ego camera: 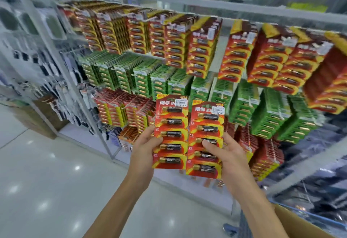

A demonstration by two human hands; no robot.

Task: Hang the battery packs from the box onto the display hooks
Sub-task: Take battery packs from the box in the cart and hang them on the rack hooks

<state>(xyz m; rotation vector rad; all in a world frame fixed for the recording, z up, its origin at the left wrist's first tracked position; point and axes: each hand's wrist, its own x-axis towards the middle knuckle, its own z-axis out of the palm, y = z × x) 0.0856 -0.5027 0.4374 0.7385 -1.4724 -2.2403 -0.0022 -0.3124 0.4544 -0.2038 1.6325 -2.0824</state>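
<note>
Before a shop wall of hanging red and green packs (202, 50), the left hand (144, 149) grips a red-and-yellow battery pack (171, 130) of black-and-gold cells at six o'clock, the right hand (227, 155) clutching a second pack (206, 140), price-stickered alike, just beside it toward three o'clock.

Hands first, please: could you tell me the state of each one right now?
The left hand grips the left red battery pack.
The right hand grips the right red battery pack.

left pack (171, 132) in left hand (144, 149) | right pack (206, 140) in right hand (225, 155), just beside it | hung packs (202, 50) behind both | box (300, 226) at lower right
</note>
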